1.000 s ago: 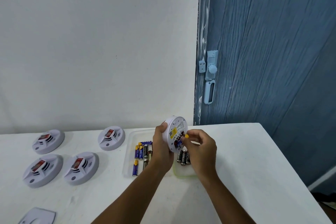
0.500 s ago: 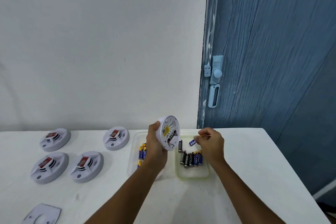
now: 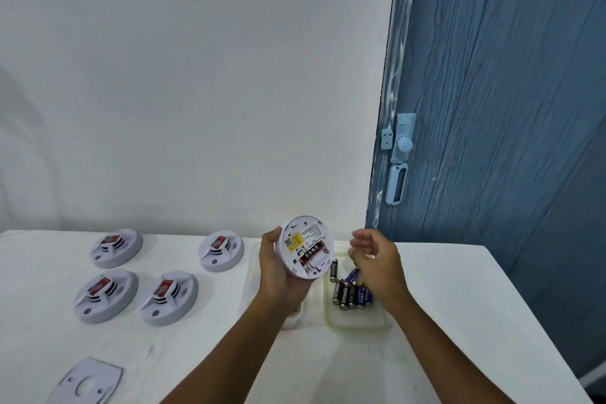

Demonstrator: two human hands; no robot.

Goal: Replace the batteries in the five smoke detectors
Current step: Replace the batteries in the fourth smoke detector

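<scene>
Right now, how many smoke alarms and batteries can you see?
Round white smoke detectors: 5, four on the white table, one held in the left hand
Loose batteries in the pale plastic tray: 6 showing
Total: 11

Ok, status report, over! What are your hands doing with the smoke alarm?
Left hand grips the smoke detector, back open toward camera. Right hand empty, fingers loose, above the tray of batteries. Nothing in the way.

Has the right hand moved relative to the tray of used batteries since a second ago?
Yes. The right hand has drawn away from the held detector, rightward over the small tray, and now hangs open with no battery.
</scene>
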